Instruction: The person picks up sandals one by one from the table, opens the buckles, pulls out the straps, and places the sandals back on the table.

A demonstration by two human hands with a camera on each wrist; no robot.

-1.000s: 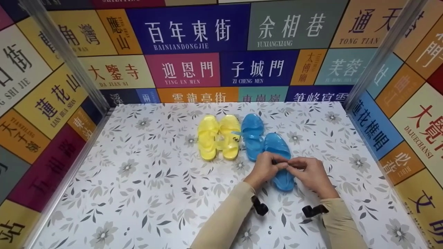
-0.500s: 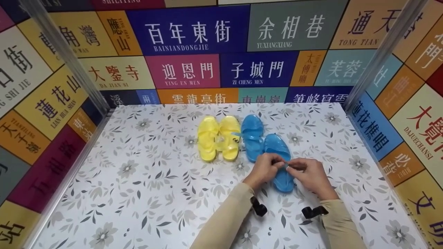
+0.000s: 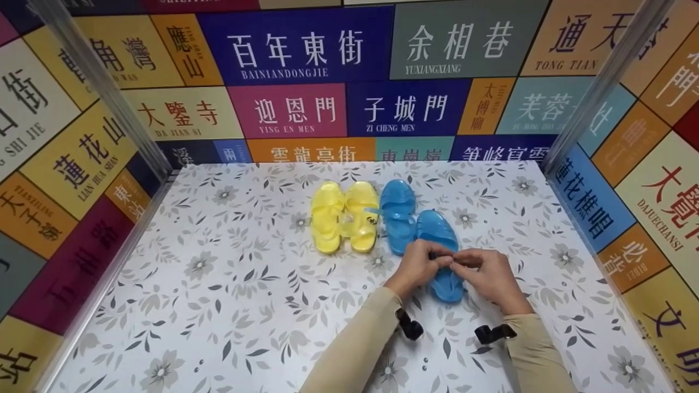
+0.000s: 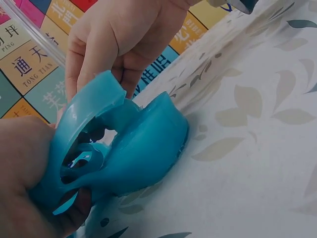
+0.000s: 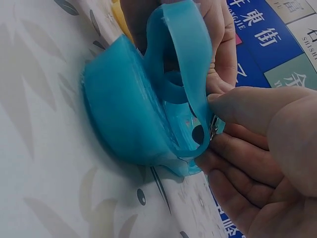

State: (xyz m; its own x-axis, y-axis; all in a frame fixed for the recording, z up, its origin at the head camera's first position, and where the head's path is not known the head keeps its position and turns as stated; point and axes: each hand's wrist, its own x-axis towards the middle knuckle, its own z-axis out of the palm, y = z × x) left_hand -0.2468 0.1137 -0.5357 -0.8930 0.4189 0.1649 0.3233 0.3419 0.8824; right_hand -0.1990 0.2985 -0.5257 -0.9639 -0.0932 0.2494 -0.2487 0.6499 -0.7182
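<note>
A blue jelly sandal (image 3: 448, 287) lies toe-away on the table, both hands at its strap. My left hand (image 3: 418, 265) grips the sandal's side; in the left wrist view its fingers curl under the blue plastic (image 4: 133, 158). From the other side my right hand (image 3: 489, 275) pinches the ankle strap (image 5: 190, 49) between thumb and fingers, beside a small metal buckle (image 5: 214, 128). Fingertips of both hands nearly meet above the sandal in the head view, hiding its middle. How far the strap sits in the buckle cannot be told.
The other blue sandal (image 3: 397, 202) lies just left of the held one, its loose strap pointing left. A pair of yellow sandals (image 3: 345, 218) lies side by side further left. Panels with printed signs (image 3: 295, 49) border the leaf-patterned table (image 3: 218, 305) at back and sides.
Fingertips of both hands shift slightly around the strap and are closer together than half a second ago. The sandals stay where they were.
</note>
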